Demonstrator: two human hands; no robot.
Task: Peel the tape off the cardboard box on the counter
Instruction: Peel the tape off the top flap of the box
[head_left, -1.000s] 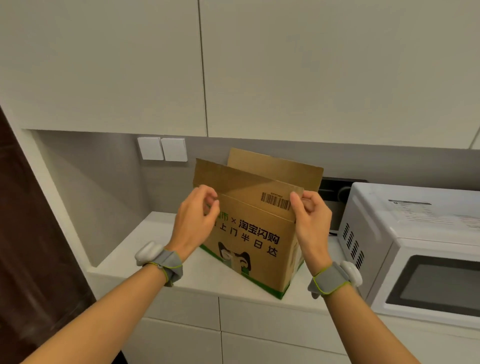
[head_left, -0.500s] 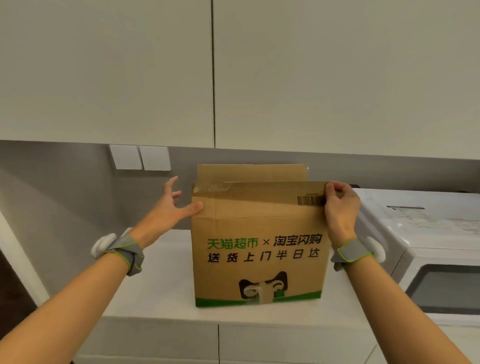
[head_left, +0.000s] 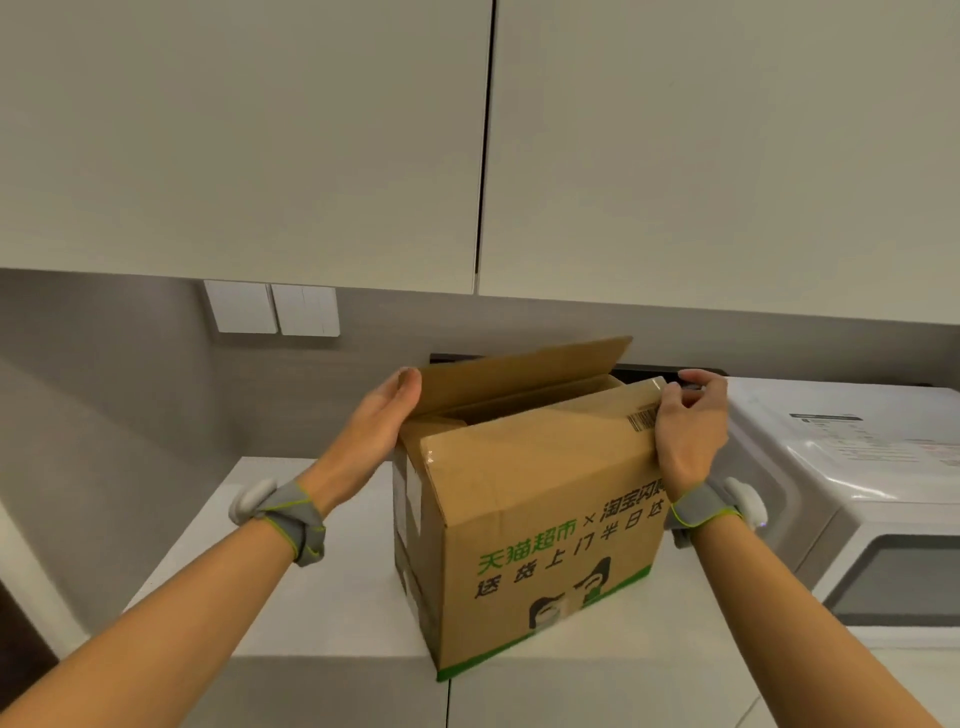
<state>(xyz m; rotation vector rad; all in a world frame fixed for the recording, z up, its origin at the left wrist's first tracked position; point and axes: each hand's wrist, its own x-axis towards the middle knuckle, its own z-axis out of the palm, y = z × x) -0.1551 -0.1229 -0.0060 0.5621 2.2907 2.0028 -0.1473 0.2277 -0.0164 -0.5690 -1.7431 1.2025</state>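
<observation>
A brown cardboard box (head_left: 540, 525) with green and black print stands on the white counter (head_left: 332, 587), one corner turned toward me and its top flaps open. My left hand (head_left: 376, 421) lies with straight fingers against the box's upper left corner, by the raised back flap. My right hand (head_left: 688, 426) grips the upper right end of the front flap, next to a barcode label (head_left: 643, 417). A shiny strip of clear tape (head_left: 429, 458) shows on the near top corner of the box.
A white microwave (head_left: 857, 493) stands directly right of the box, close to my right wrist. White upper cabinets (head_left: 467, 145) hang overhead. Two wall switches (head_left: 272, 309) sit on the grey backsplash at the left. A dark slot runs behind the box.
The box has been turned so its left corner now faces me. My left hand went from hovering spread by the box's left side to touching its top left corner. My right hand kept its hold.
</observation>
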